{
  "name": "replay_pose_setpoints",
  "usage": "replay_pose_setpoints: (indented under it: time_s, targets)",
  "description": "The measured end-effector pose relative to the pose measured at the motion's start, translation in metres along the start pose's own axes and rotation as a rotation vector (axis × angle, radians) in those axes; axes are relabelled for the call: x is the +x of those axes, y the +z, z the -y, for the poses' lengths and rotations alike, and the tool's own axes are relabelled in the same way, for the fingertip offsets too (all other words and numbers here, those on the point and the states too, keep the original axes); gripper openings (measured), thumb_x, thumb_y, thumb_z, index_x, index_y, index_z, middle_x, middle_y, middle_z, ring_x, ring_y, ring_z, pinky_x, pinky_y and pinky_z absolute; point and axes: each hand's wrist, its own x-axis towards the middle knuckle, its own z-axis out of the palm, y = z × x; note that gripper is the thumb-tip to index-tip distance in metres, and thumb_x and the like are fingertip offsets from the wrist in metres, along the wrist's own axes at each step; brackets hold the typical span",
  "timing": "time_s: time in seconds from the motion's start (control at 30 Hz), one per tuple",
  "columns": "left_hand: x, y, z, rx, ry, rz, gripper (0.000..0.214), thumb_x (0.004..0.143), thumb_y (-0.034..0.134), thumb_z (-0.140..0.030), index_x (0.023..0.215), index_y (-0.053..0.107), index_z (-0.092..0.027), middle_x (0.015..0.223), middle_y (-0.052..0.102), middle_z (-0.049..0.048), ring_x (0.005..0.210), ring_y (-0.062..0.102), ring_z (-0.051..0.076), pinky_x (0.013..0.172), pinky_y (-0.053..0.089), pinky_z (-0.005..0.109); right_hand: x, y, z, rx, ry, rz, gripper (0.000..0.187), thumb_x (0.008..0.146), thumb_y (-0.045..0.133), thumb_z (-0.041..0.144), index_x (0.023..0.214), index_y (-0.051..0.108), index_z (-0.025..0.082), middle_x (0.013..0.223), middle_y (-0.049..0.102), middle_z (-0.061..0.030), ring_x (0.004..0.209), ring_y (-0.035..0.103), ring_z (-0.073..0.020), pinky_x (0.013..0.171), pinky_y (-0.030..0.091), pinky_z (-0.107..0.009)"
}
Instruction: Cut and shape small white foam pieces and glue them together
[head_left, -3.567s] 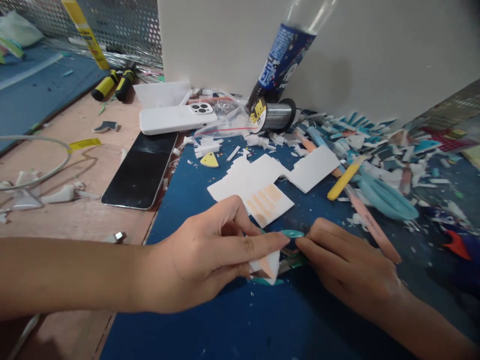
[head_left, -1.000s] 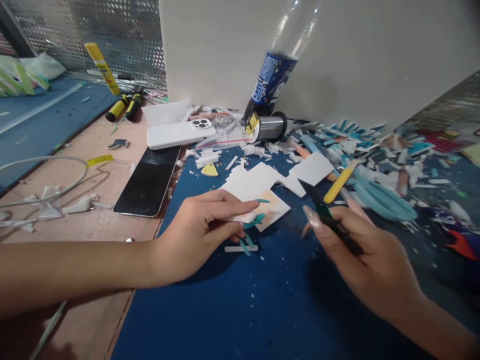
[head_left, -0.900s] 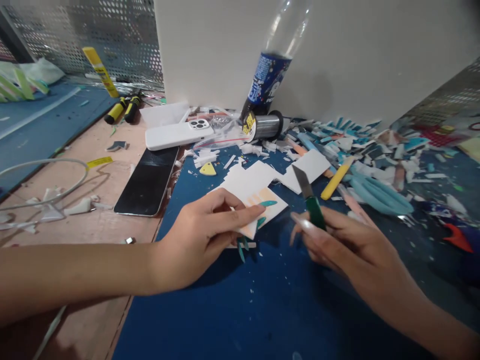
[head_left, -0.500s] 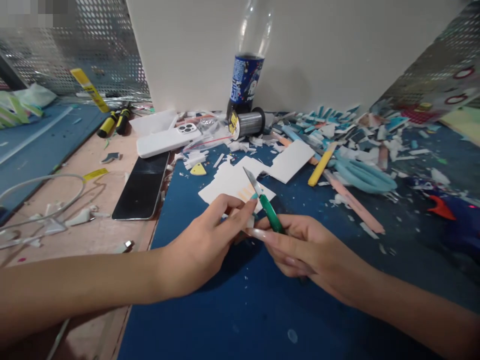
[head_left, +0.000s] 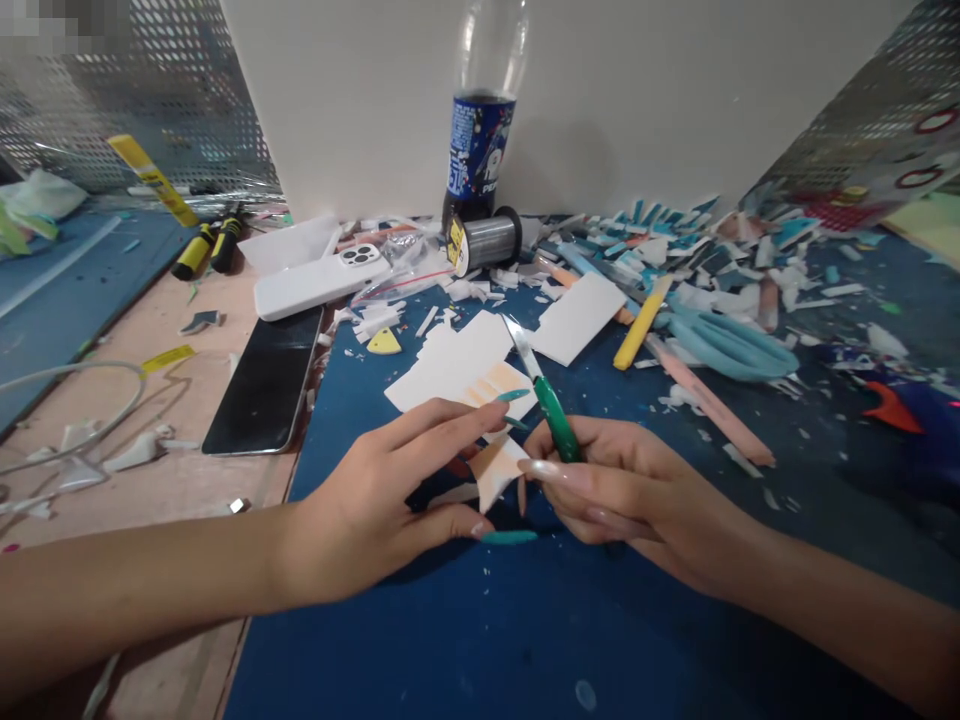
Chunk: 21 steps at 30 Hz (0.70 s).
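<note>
My left hand (head_left: 390, 495) pinches a small white and peach foam piece (head_left: 496, 472) over the blue cutting mat (head_left: 465, 640). My right hand (head_left: 622, 495) grips a green-handled craft knife (head_left: 551, 405), its blade pointing up and away from me. The fingertips of both hands meet at the foam piece. A larger white foam sheet with peach stripes (head_left: 457, 365) lies just behind my hands.
A black phone (head_left: 264, 385) and a white phone case (head_left: 315, 283) lie at the left. A bottle (head_left: 480, 130) and a wire spool (head_left: 484, 240) stand at the back wall. Teal scissors (head_left: 724, 345), a yellow strip (head_left: 641, 325), a pink strip (head_left: 709, 400) and several scraps crowd the right.
The right hand brought the knife from the right in to the left hand. The left hand drew the small foam piece nearer to me. The view shifted.
</note>
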Motion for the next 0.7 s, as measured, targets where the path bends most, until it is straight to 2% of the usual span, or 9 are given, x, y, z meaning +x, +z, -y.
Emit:
replay_pose_setpoints:
  time_s: [0.1,0.2,0.3,0.4,0.53,0.7]
  targets:
    - [0.0005,-0.0012,0.0001,-0.014,-0.014,0.017,0.060,0.083,0.070,-0.020,0.136,0.044,-0.009,0.117,0.057,0.0096,0.091,0.060,0.009,0.087,0.049,0.015,0.0006,0.0007,0.0000,0.013,0.006,0.031,0.030,0.084,0.066,0.042,0.088,0.052,0.016,0.052,0.033,0.0103,0.042,0.022,-0.0024,0.041,0.018,-0.021]
    - [0.0017,-0.0011,0.0006,-0.002,-0.026,0.010,0.055,0.086,0.068,-0.025,0.133,0.047,-0.007,0.111,0.058,0.0093,0.088,0.059,0.010,0.082,0.050,0.017,0.0011,0.0023,-0.0005,0.034,0.006,0.041,0.030,0.085,0.065,0.042,0.089,0.051,0.016,0.051,0.033,0.0106,0.042,0.020,-0.0026,0.041,0.016,-0.021]
    - [0.0030,-0.0004,0.0003,0.060,0.031,-0.019,0.049,0.090,0.060,-0.034,0.126,0.052,-0.002,0.099,0.055,0.0080,0.089,0.057,0.012,0.083,0.049,0.018,0.0010,0.0032,-0.0019,0.048,-0.014,0.066,0.030,0.086,0.064,0.042,0.090,0.052,0.016,0.051,0.033,0.0107,0.042,0.019,-0.0027,0.041,0.016,-0.021]
    - [0.0030,-0.0015,-0.0003,0.172,0.109,-0.015,0.051,0.093,0.053,-0.040,0.124,0.051,0.000,0.098,0.053,0.0087,0.091,0.055,0.012,0.086,0.048,0.019,0.0008,0.0029,-0.0029,0.057,-0.014,0.083,0.027,0.087,0.063,0.040,0.091,0.052,0.016,0.053,0.033,0.0103,0.042,0.021,-0.0027,0.042,0.017,-0.022]
    - [0.0023,-0.0059,-0.0003,0.334,0.202,0.042,0.042,0.096,0.048,-0.038,0.119,0.052,-0.002,0.098,0.053,0.0097,0.089,0.054,0.015,0.082,0.049,0.024,0.0009,0.0012,-0.0029,0.054,0.030,0.112,0.030,0.085,0.066,0.041,0.087,0.050,0.016,0.055,0.030,0.0105,0.045,0.019,-0.0025,0.042,0.016,-0.021]
    - [0.0047,-0.0061,0.0005,0.390,0.238,0.085,0.039,0.097,0.042,-0.043,0.107,0.055,-0.007,0.091,0.056,0.0095,0.077,0.052,0.018,0.071,0.048,0.029,0.0020,0.0001,-0.0028,0.012,0.040,0.146,0.027,0.088,0.063,0.038,0.085,0.049,0.016,0.058,0.030,0.0102,0.046,0.020,-0.0019,0.042,0.016,-0.021]
